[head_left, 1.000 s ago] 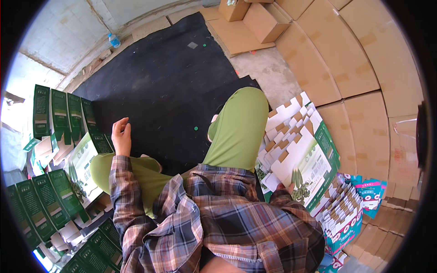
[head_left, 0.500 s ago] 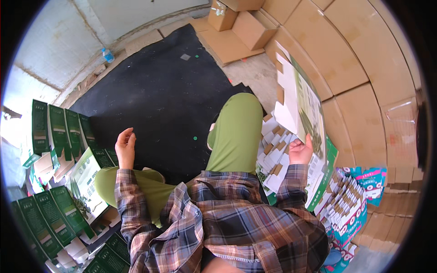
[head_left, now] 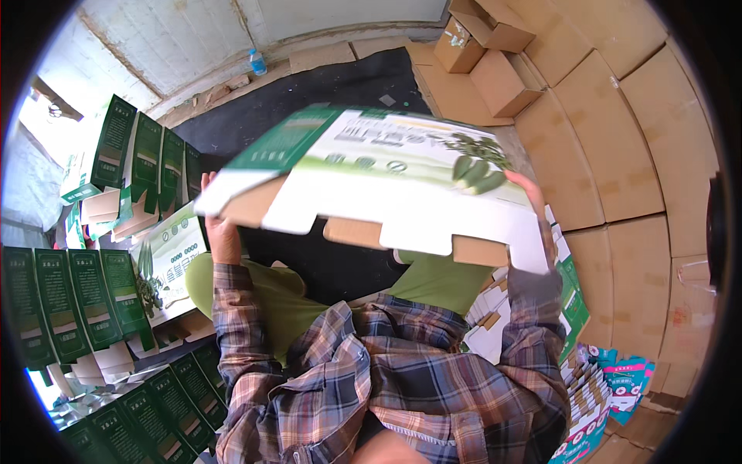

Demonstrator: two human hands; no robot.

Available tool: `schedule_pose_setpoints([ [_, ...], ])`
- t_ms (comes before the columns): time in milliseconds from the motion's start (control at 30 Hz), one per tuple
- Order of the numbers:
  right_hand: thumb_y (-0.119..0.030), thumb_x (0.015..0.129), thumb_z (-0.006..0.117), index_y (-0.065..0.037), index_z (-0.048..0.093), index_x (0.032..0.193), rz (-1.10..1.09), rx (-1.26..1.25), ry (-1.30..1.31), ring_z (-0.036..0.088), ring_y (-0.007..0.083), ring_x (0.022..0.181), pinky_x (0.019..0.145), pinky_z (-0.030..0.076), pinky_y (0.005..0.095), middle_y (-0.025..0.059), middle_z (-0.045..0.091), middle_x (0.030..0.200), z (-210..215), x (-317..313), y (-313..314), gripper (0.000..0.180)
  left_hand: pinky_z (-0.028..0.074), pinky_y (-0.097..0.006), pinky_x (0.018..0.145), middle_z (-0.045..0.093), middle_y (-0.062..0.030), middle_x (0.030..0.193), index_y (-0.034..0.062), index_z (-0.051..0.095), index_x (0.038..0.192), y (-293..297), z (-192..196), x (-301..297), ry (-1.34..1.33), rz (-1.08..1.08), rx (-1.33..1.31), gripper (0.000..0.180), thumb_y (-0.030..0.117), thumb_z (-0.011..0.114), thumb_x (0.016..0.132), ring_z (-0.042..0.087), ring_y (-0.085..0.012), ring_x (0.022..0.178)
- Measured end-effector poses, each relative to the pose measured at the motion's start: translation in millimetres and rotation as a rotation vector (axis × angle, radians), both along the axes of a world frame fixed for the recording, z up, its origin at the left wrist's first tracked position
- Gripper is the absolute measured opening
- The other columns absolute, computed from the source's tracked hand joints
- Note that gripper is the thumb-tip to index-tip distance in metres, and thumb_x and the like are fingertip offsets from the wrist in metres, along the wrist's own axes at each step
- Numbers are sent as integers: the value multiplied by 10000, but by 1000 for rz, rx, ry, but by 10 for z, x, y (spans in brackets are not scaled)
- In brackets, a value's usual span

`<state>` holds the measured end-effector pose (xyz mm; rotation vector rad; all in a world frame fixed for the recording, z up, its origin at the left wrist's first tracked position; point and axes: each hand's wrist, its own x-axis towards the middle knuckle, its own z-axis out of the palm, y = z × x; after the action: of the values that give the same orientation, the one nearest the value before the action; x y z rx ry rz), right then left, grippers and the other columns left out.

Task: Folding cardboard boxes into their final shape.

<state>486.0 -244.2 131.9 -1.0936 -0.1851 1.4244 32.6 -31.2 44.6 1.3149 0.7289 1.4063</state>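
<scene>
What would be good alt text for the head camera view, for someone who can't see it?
A seated person in a plaid shirt and green trousers holds a flat, unfolded green and white carton in front of them, left hand and right hand at its ends. Folded green cartons stand to their left; brown boxes are stacked to their right.

A single view comes from a wide fisheye camera on the person's head, looking steeply down over the plaid-sleeved arms and green-trousered legs. It sits close to the flat white-and-green carton (head_left: 379, 182) held up in front, which fills the middle. Straight edges bend toward the rim: stacked green boxes (head_left: 69, 305) lie left, brown cartons (head_left: 618, 155) right, the wall far.
</scene>
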Motion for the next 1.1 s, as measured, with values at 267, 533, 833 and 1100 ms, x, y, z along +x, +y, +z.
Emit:
schedule_pose_setpoints([
  [267,-423,933,338,-82,600,892,168,-191,-127,438,112,528,474,384,289,-24,443,626,-897,431,940,431,399,-339,979,631,-34,1046,51,642,1012,-44,-227,-375,-268,-3,-157,174,98,650,844,576,-160,983],
  [533,-363,875,593,-14,545,1093,-133,-185,-1067,567,193,890,729,480,325,88,562,972,-1137,94,1240,414,421,-281,873,644,-26,1039,51,629,1067,-120,-242,-58,-138,105,-389,229,180,640,879,583,-124,940],
  [833,-286,664,806,23,163,1413,-132,33,-1729,312,398,1299,1056,314,422,280,246,1419,-882,-602,1362,1034,434,-281,876,659,-35,1029,44,648,1054,-249,-242,-45,-118,64,-337,207,116,654,860,595,-125,938],
  [1100,-110,666,714,-5,153,1418,-152,-33,-1559,360,386,1273,1034,356,412,242,248,1422,-833,-683,1431,944,435,-275,870,660,-36,1010,38,645,1054,-310,-146,-27,-36,6,-221,200,90,647,861,588,-109,933],
])
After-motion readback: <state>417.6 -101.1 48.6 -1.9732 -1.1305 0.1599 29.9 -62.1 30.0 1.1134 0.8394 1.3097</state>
